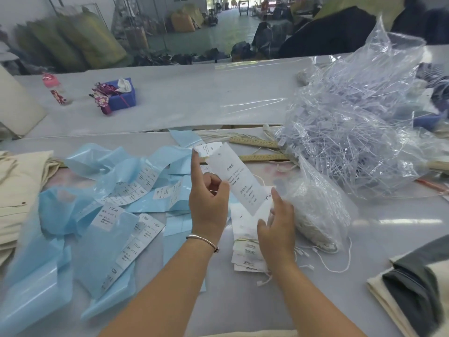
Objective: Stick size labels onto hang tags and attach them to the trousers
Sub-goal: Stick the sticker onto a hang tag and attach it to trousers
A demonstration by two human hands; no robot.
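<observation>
My left hand (pixel 206 193) holds a long white hang tag (pixel 239 178) up above the table, and a small white size label (pixel 207 149) sticks to its raised forefinger. My right hand (pixel 277 224) hovers just below the tag's lower end with fingers loosely spread, holding nothing. Under it lies a stack of hang tags (pixel 245 254) with strings. Blue backing strips (pixel 102 215) carrying several size labels sprawl at the left. Beige trousers (pixel 17 188) lie at the left edge; grey and cream trousers (pixel 413 283) are folded at the lower right.
A clear bag of plastic tag loops (pixel 359 132) fills the right side, with a smaller bag of white strings (pixel 313 215) in front. Two wooden rulers (pixel 257 149) lie behind the tag. Farther back stand a blue box (pixel 121 96) and a small bottle (pixel 54 88).
</observation>
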